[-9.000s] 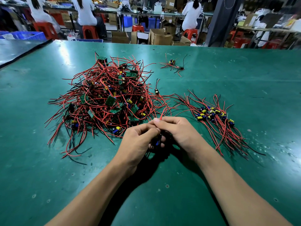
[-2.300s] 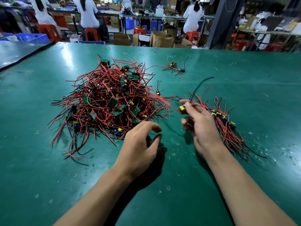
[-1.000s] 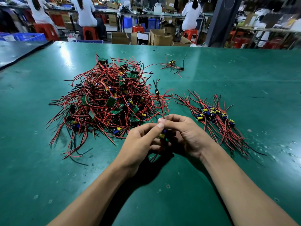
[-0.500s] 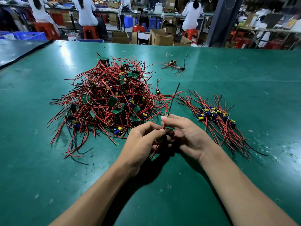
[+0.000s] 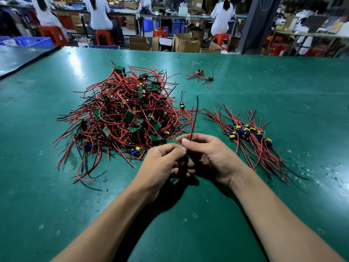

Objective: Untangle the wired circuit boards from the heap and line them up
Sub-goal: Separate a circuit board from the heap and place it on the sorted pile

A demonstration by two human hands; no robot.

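Grip: left hand (image 5: 162, 163) and right hand (image 5: 211, 156) pinch a small black-wired circuit board (image 5: 186, 157) at frame centre.
Around: tangled heap of red-wired green boards (image 5: 122, 118) left; lined-up row of boards (image 5: 249, 133) right.
Hidden: fingers cover most of the board.

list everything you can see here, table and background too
tangled heap: one, red and black wires with green boards, table centre-left
lined-up row: one, boards with yellow and blue capacitors, right of the heap
small cluster: one, about two boards, far side
stray board: one, by the heap's far right edge
held circuit board: one, between both hands
black wire: one, rising from the held board
table: one, green
cardboard boxes: several, brown, behind the table
stools: several, red, background
seated people: at least three, white tops, background
left hand: fingers curled on the held board
right hand: pinches its wires
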